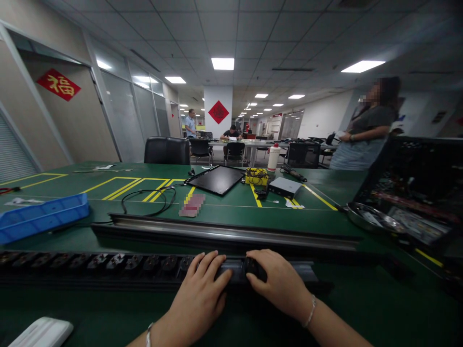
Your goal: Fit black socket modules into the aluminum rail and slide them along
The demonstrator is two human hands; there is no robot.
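Observation:
A long black metal channel (231,275) lies across the table in front of me. Its left part holds a row of black socket modules (133,262) with copper-coloured contacts facing up. My left hand (200,289) rests over the right end of that row, fingers stretched across the channel; whatever lies beneath them is hidden. Close beside it, my right hand (280,282) pinches a dark rounded piece, apparently another socket module (256,270), between thumb and fingers at the channel. Beyond both hands, a second black channel (224,233) with a shiny inner face runs roughly parallel.
A blue bin (43,217) stands left; a white device (45,332) lies front left. Farther back are a black cable (159,205), a dark flat panel (217,179), a grey box (285,187) and a bottle (274,158). An open computer case (415,193) and a person (369,130) are right.

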